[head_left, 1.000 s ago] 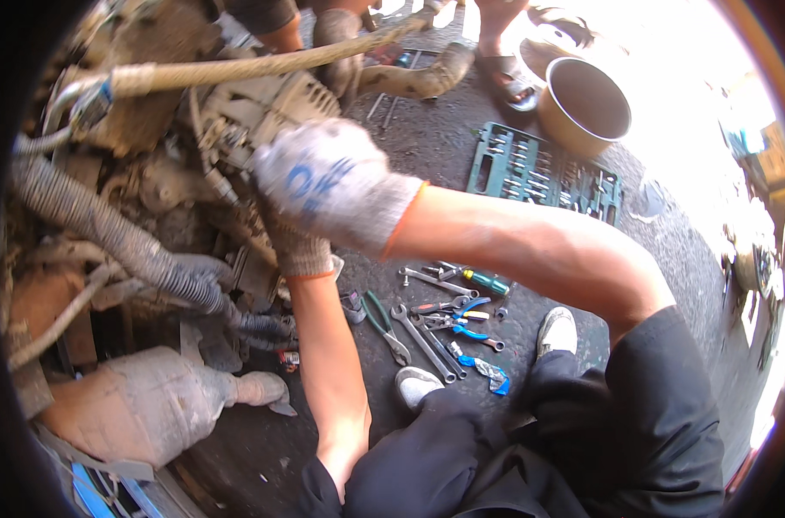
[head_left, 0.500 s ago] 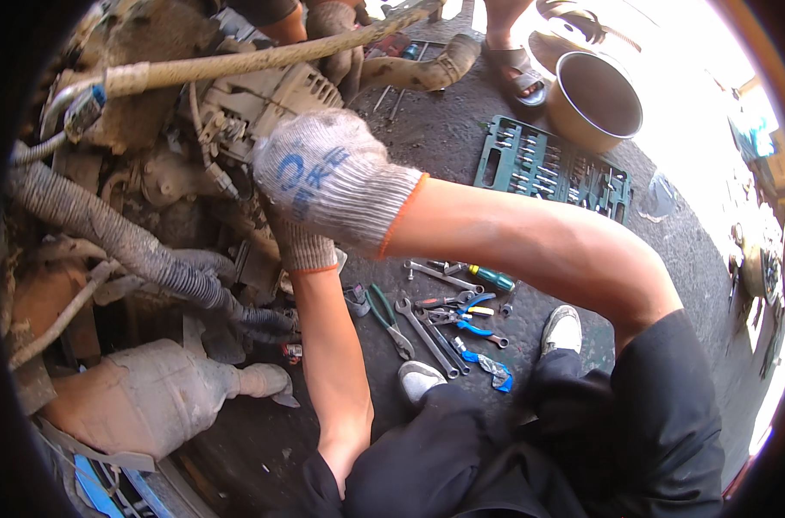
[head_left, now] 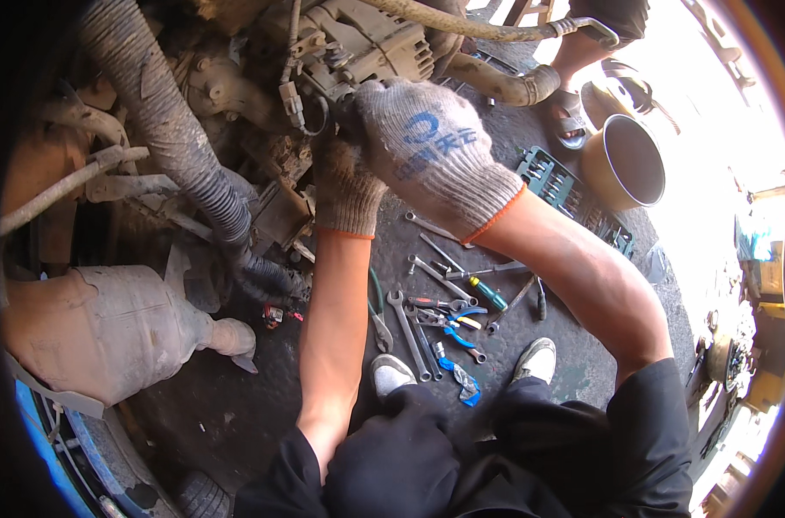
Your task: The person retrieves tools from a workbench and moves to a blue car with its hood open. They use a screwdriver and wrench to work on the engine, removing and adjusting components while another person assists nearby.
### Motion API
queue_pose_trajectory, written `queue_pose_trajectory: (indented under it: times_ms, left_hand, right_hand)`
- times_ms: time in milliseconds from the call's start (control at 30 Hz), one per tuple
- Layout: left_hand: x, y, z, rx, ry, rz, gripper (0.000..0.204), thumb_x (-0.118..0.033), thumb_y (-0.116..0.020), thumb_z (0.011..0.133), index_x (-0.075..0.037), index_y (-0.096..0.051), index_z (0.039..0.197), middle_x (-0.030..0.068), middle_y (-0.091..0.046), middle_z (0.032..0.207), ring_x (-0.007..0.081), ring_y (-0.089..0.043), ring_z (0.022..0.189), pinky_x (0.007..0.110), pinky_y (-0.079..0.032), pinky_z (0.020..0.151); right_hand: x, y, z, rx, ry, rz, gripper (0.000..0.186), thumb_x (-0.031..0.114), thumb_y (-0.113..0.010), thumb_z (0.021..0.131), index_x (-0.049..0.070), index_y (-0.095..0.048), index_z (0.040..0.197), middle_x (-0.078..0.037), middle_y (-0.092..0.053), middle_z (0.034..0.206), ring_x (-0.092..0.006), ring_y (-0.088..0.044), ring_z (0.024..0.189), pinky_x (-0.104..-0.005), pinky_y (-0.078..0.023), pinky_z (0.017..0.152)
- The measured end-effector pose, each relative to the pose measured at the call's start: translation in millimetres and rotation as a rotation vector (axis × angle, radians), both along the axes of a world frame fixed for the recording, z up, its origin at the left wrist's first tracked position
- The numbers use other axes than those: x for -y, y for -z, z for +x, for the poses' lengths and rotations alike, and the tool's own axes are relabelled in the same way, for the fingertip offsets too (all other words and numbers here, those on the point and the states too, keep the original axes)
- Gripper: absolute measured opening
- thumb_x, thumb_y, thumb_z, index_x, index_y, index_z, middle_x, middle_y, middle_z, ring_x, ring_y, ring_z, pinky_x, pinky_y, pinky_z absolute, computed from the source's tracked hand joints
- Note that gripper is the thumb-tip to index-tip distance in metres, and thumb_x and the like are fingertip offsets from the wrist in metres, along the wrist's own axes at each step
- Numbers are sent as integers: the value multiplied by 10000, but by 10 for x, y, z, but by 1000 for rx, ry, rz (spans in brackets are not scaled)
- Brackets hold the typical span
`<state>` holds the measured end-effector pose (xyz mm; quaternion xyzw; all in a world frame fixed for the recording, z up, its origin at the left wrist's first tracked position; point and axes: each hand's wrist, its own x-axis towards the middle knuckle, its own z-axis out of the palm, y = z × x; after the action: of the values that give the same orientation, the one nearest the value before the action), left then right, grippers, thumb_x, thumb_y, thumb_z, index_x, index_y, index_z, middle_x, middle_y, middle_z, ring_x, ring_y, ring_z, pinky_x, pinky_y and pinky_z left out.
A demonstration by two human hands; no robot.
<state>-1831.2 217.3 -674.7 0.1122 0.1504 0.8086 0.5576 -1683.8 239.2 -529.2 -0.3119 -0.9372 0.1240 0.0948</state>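
Observation:
Both my hands wear grey knit work gloves with orange cuffs and meet at the lower side of a dusty engine. My right hand point(head_left: 431, 155) is closed, knuckles up, just below a slotted metal housing point(head_left: 375, 43) that looks like an alternator. Its fingertips are turned away from view. Partly behind it, in shadow, my left hand point(head_left: 347, 186) appears curled against the engine parts. Whatever the two hands grip is hidden by the gloves. Beside them a small cable connector point(head_left: 292, 105) hangs on its wire.
A ribbed hose point(head_left: 172, 121) runs down at the left, above a dusty metal canister point(head_left: 142, 332). On the dark floor lie several wrenches point(head_left: 405, 332), blue-handled pliers point(head_left: 453, 321) and a green screwdriver point(head_left: 489, 293). Beyond are a socket set case point(head_left: 548, 177), a metal pot point(head_left: 621, 164) and another person's sandalled foot point(head_left: 569, 121).
The view has shifted, so the engine and the floor tools sit differently in it. Both hands stay together at the engine, and more tools show beneath my right forearm.

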Motion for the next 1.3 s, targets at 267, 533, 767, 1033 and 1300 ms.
queue_pose_trajectory:
  times_ms: [267,533,767,1033,1300]
  left_hand:
    - [-78,-79,48,41,-46,-37,183,-252,-595,1063,-90,-655,1121,65,-643,1136,169,-600,1078,367,-501,923]
    - [-76,-95,82,90,-81,-49,195,-254,-599,1081,-75,-677,1073,55,-650,1014,178,-624,963,354,-526,864]
    - [-104,-158,106,136,-121,-57,224,-255,-603,1096,-63,-696,1031,46,-656,908,185,-645,863,342,-548,812]
    - [-47,-272,164,0,-208,-131,114,-165,-619,1082,-97,-693,1029,-25,-566,768,94,-545,713,269,-465,674]
    - [-121,-217,112,101,-148,-151,113,-43,-637,1017,-107,-645,925,-6,-570,766,114,-534,690,284,-448,624]
  right_hand:
    - [-68,118,27,-252,45,130,253,181,-683,915,4,-715,1092,-210,-750,1033,-380,-746,1018,-473,-611,865]
    - [-9,187,-16,-279,-36,344,207,213,-683,968,8,-661,997,-216,-701,970,-423,-712,929,-514,-574,799]
    - [-64,240,-32,-579,-102,316,279,255,-674,997,-19,-636,1032,-221,-692,952,-422,-708,918,-527,-568,790]
    - [-58,204,-62,-195,-62,173,249,229,-654,996,-13,-636,1050,-242,-695,916,-436,-711,878,-540,-562,763]
    - [-31,199,-19,-416,-60,435,261,246,-670,1002,-11,-649,1040,-229,-683,978,-421,-701,939,-526,-565,812]
